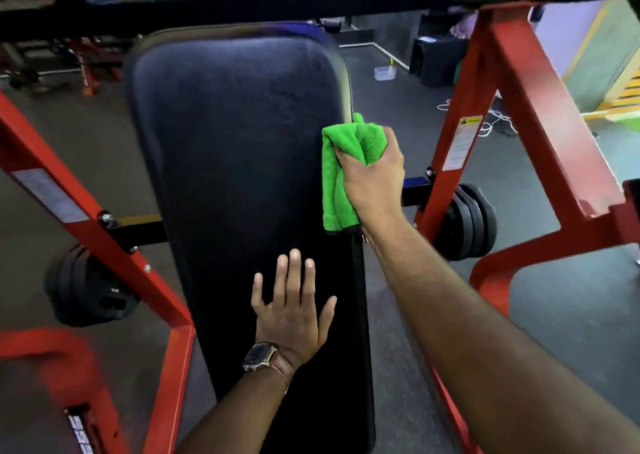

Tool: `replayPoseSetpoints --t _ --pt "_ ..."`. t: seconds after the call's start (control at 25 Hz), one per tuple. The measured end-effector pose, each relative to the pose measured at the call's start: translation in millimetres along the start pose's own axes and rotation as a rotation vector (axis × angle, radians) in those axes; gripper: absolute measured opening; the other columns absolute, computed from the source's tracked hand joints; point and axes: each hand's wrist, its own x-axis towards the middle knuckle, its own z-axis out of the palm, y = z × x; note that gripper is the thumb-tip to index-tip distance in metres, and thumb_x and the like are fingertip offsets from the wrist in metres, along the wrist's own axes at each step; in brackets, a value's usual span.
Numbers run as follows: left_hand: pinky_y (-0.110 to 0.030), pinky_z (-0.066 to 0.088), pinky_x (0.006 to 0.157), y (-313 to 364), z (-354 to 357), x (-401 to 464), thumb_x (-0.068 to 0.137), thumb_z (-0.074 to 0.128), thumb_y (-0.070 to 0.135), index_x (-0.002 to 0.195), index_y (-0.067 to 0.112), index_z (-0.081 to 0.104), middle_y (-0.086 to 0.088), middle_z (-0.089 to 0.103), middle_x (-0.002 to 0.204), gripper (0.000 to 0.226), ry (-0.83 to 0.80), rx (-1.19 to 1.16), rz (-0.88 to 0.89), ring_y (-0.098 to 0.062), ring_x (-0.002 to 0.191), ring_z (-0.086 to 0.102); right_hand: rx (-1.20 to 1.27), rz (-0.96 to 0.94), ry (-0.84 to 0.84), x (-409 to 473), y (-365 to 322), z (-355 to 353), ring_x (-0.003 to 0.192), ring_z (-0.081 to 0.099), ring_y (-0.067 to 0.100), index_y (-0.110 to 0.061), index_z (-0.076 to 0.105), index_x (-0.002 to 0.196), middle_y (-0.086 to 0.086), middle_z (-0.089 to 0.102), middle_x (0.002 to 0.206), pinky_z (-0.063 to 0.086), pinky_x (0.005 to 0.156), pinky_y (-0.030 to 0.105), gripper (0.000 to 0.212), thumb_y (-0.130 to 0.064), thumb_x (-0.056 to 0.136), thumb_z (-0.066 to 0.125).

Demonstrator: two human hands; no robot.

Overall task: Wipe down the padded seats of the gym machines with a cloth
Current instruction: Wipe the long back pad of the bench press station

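Two bare hands work over a long black padded bench seat (242, 176) held in a red steel gym frame (512, 114). Its right hand (372, 176) is closed around a bunched bright green microfibre cloth (341, 173), pressing it against the pad's right edge, about halfway along its length; the cloth's folds hang out below and to the left of the fingers. Its left hand (294, 310) lies nearer the body, open and flat with fingers spread, palm down on the pad and holding nothing, apparently to steady the person or the bench; a wristwatch with a dark face (259, 356) sits on that wrist. Black weight plates (465, 221) hang on the frame just beyond the right hand, and another stack (90, 287) sits well to the left of the left hand. As for progress, wiping of this pad looks to be under way, with the cloth at the side edge. No clear wet streak or colour change marks which areas are finished, so the share already cleaned cannot be told. Judging from the cloth's place, the far end ahead of the right hand and the stretch under and behind the left hand may yet need passes, and other machines seen blurred in the background would follow
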Motion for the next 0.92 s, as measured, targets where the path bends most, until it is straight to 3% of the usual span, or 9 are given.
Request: replayPoseSetpoints --t 0.08,0.16,0.32,0.52,0.68,0.92 --pt "-0.052 0.033 0.095 -7.7 -10.7 31.8 0.082 0.060 0.054 0.129 0.015 0.047 -0.008 0.038 0.138 0.062 0.048 -0.008 0.025 -0.028 0.123 0.041 -0.023 -0.015 0.002 0.7 -9.5 1.1 0.084 0.069 0.014 -0.021 0.061 0.099 -0.009 0.072 0.086 0.056 0.082 0.038 0.033 -0.031 0.073 0.080" --pt "-0.050 0.030 0.091 -25.3 -27.6 83.5 0.082 0.059 0.056 0.124 0.017 0.048 -0.005 0.038 0.133 0.058 0.073 -0.008 0.024 -0.027 0.115 0.040 -0.058 -0.027 0.003 10.7 -26.0 6.4 0.086 0.069 0.014 -0.023 0.060 0.104 -0.008 0.072 0.089 0.056 0.084 0.037 0.038 -0.033 0.073 0.079" --pt "-0.049 0.025 0.093 -60.7 -45.9 159.7 0.082 0.050 0.061 0.129 0.014 0.047 -0.006 0.034 0.138 0.066 0.099 0.078 -0.004 -0.028 0.120 0.034 -0.116 -0.068 -0.016 36.6 -56.5 14.9 0.087 0.068 0.013 -0.027 0.059 0.111 -0.011 0.070 0.090 0.056 0.083 0.034 0.045 -0.038 0.072 0.079" --pt "-0.048 0.029 0.096 -60.2 -41.5 158.6 0.083 0.048 0.063 0.129 0.013 0.049 -0.009 0.037 0.141 0.068 0.111 0.082 -0.026 -0.028 0.124 0.035 -0.234 -0.215 -0.064 60.4 -77.7 22.5 0.086 0.063 0.016 -0.023 0.059 0.106 -0.012 0.065 0.087 0.048 0.074 0.029 0.042 -0.036 0.072 0.079" --pt "-0.050 0.030 0.100 -60.5 -47.6 161.0 0.081 0.049 0.064 0.135 0.009 0.046 -0.018 0.041 0.148 0.078 0.077 0.039 -0.094 -0.033 0.135 0.030 -0.389 -0.379 -0.203 82.8 -108.3 31.0 0.094 0.067 0.018 -0.023 0.062 0.103 -0.006 0.072 0.096 0.054 0.084 0.034 0.042 -0.038 0.067 0.078" --pt "-0.053 0.022 0.110 -57.9 -54.0 163.2 0.079 0.046 0.071 0.144 0.002 0.038 -0.029 0.023 0.155 0.095 0.031 0.006 -0.263 -0.043 0.144 0.019 -0.656 -0.568 -0.451 91.1 -147.4 64.4 0.100 0.065 0.027 -0.034 0.063 0.110 0.002 0.070 0.108 0.054 0.091 0.039 0.054 -0.044 0.056 0.065"
